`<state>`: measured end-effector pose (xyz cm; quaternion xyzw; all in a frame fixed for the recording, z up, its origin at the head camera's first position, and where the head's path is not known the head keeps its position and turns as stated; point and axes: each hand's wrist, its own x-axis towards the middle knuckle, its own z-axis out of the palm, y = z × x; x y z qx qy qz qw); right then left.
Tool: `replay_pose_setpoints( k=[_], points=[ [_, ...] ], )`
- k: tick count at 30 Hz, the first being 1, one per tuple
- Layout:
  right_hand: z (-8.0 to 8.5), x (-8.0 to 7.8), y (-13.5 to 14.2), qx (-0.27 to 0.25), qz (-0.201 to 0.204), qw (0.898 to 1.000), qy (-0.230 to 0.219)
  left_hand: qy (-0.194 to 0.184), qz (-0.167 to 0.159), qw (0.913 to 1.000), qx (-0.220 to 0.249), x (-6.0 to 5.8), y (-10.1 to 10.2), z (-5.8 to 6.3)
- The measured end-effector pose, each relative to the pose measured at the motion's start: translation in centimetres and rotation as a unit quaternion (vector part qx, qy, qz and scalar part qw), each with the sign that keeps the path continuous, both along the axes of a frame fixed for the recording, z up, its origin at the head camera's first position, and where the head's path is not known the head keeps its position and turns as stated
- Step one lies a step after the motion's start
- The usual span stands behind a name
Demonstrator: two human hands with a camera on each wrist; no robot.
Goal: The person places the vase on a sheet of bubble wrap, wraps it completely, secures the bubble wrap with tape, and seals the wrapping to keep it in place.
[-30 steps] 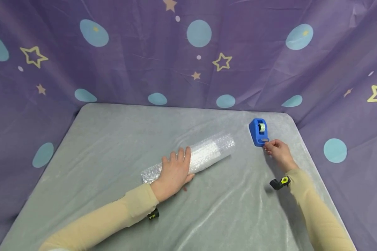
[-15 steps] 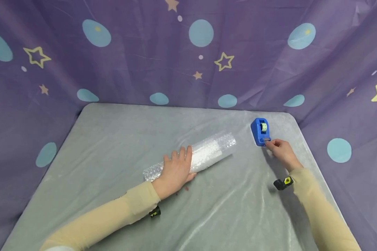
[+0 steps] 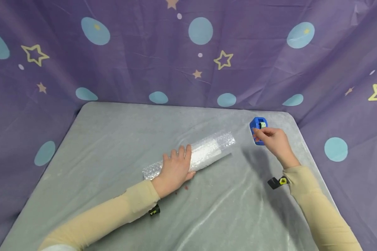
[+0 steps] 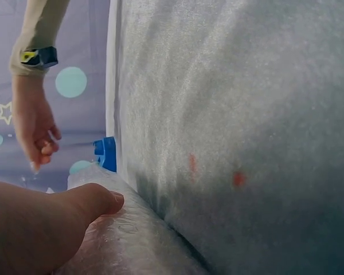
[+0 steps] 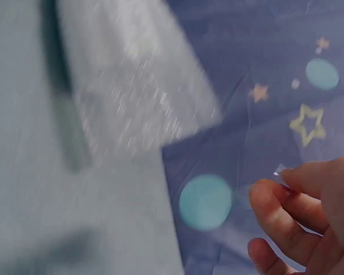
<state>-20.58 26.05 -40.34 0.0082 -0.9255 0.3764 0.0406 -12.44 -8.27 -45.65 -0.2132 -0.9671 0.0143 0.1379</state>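
A bubble-wrapped cylindrical bundle (image 3: 207,151) lies at a slant on the grey cloth, with something white showing through the wrap. My left hand (image 3: 173,170) rests across its lower-left half, fingers spread and fairly straight over the top; the thumb (image 4: 100,200) lies along the near side in the left wrist view. My right hand (image 3: 274,141) is raised in front of the blue tape dispenser (image 3: 252,134) and partly hides it. Between thumb and forefinger, it pinches a small piece of clear tape (image 5: 280,171), whose full length is hard to see.
Grey cloth (image 3: 119,136) covers the table. Purple curtains (image 3: 135,69) with stars and dots hang behind and on both sides. The dispenser stands near the far right corner. Two small reddish marks (image 4: 239,179) show on the cloth close to the left hand.
My right hand has lifted from the dispenser's cutting edge and moved slightly left and up, with the tape between its fingers. My left hand and the bundle stay in place.
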Motion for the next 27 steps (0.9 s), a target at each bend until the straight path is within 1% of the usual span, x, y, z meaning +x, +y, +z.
replay_pose_setpoints(
  k=[3, 6, 9, 12, 17, 23, 27],
  points=[
    [1.2, 0.4, -1.4, -0.008, 0.011, 1.0, 0.011, 0.001, 0.001, 1.0, -0.003, 0.0, 0.0, 0.0],
    [2.0, 0.7, -3.0, -0.011, 0.033, 0.999, 0.035, 0.004, -0.001, 1.0, -0.006, 0.0, 0.0, 0.1],
    [2.5, 1.1, -4.7, -0.015, 0.062, 0.997, 0.052, 0.008, -0.005, 0.9999, -0.006, 0.1, 0.0, 0.3],
    [2.8, 1.3, -6.4, -0.024, 0.093, 0.994, 0.053, 0.015, -0.012, 0.9998, -0.01, 0.0, -0.1, 0.3],
    [2.8, 1.4, -9.0, -0.044, 0.136, 0.989, 0.041, 0.015, -0.011, 0.9998, -0.009, -0.5, -0.4, 0.2],
    [2.4, 1.5, -11.5, -0.052, 0.175, 0.983, 0.036, 0.001, -0.017, 0.9998, 0.011, -0.9, -0.7, 0.3],
    [2.0, 1.5, -12.5, -0.061, 0.198, 0.978, 0.041, -0.017, -0.019, 0.9997, 0.004, -1.1, -0.8, 0.5]
  ],
)
